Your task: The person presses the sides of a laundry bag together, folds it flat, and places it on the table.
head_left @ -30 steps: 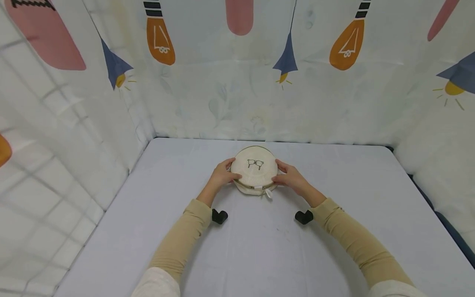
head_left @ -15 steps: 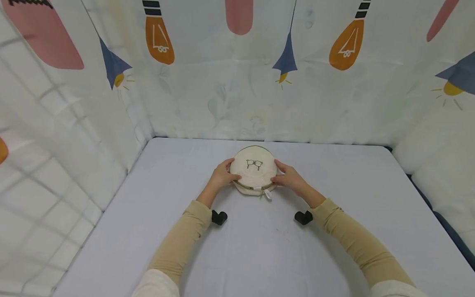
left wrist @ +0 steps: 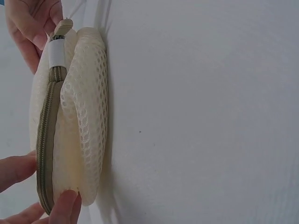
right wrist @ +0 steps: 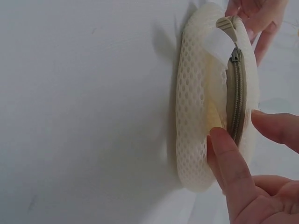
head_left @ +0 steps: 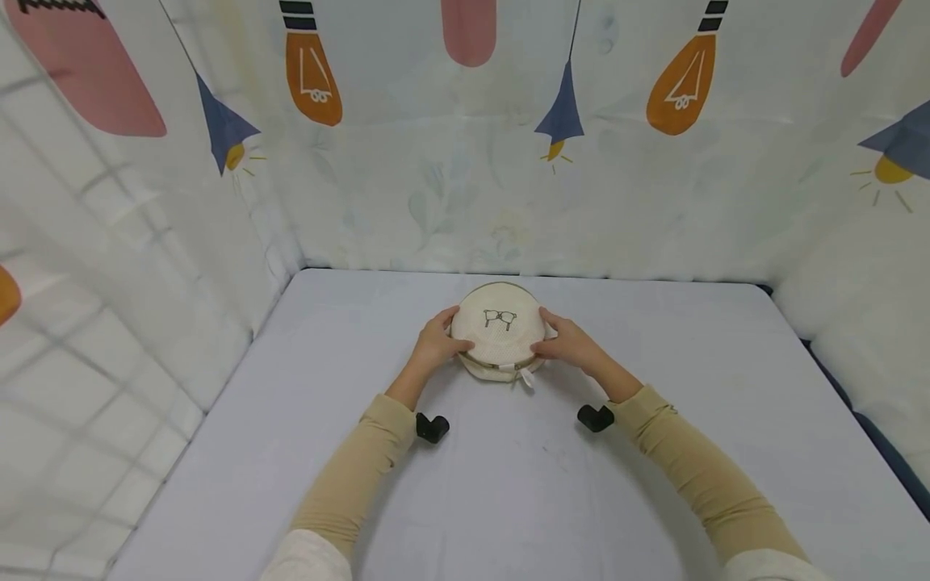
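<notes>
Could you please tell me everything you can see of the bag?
The bag is round, cream and puffy, of what looks like openwork mesh, with a glasses drawing on top. An olive zip, seemingly closed, runs along its side, with a white tag at the front. It appears to rest flat on the table, the left hand holding its left side, the right hand its right.

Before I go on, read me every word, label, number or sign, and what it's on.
No readable text in any view.
Mesh pouch: only a glasses drawing.
White tag by the zipper: no legible print.
Wall cloth: bulb pictures and lamp pictures, no lettering I can make out.
</notes>
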Demonstrator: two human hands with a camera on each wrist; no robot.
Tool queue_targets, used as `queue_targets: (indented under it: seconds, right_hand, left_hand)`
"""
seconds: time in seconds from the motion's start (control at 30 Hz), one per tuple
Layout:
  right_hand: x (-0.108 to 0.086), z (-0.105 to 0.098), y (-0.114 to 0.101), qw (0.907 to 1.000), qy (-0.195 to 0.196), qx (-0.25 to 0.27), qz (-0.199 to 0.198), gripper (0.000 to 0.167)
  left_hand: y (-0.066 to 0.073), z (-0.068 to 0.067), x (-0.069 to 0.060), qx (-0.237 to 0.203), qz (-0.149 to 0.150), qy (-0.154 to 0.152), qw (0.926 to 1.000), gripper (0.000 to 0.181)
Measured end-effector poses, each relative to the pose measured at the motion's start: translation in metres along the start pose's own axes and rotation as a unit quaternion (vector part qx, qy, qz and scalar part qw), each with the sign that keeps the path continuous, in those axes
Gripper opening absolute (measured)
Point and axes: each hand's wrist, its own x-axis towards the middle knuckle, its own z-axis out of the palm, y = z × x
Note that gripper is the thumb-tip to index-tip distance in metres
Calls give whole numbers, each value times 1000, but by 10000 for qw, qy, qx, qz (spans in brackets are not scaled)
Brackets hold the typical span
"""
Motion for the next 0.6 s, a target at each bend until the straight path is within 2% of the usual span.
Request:
queue_targets:
  seconds: [0.2,0.37,0.6]
  right_hand:
    - [-2,-4,-8,9997,-83,-201,122,85]
    - [0,-5,-10,9991,-105,-375,149,87]
    - [3,-7,-11,9955,20,-947,40,88]
  left_hand:
    - [4,-1,-1,107,64,51,9999,78]
    - [7,-4,-1,374,75,88,9992,77]
    - [6,-5,1,712,62,15,9974,77]
